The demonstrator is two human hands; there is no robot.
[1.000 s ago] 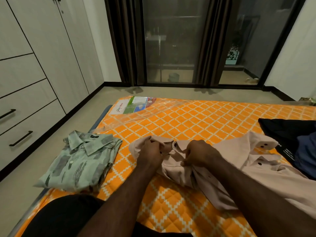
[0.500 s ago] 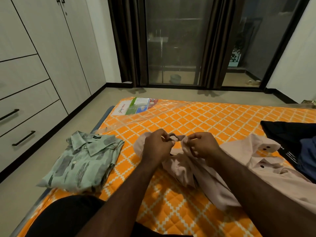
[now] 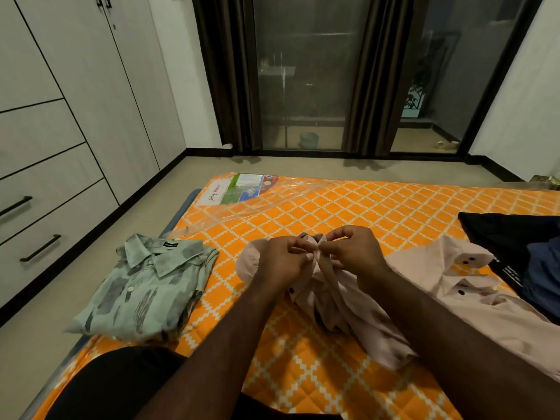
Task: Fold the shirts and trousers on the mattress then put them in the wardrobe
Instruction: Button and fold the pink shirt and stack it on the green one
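Note:
A pale pink shirt [image 3: 430,286] with dark buttons lies crumpled across the orange patterned mattress [image 3: 378,207]. My left hand [image 3: 281,262] and my right hand [image 3: 354,250] both pinch its front edge near the collar, lifted a little off the mattress, fingertips close together. A folded green patterned shirt [image 3: 142,286] rests at the mattress's left edge. Dark clothes, black and navy [image 3: 521,247], lie at the right. The white wardrobe [image 3: 60,122] with drawers and black handles stands along the left wall, its doors closed.
Clear plastic wrap with a printed label [image 3: 242,192] covers the mattress's far left corner. Beige floor [image 3: 36,325] runs between mattress and wardrobe. Dark curtains and glass sliding doors [image 3: 306,77] fill the far wall. My knee in dark fabric [image 3: 115,386] is at the lower left.
Both hands have lifted the pink shirt's front edge off the mattress and drawn closer together near the collar. The view has tilted up slightly. The green shirt has not moved.

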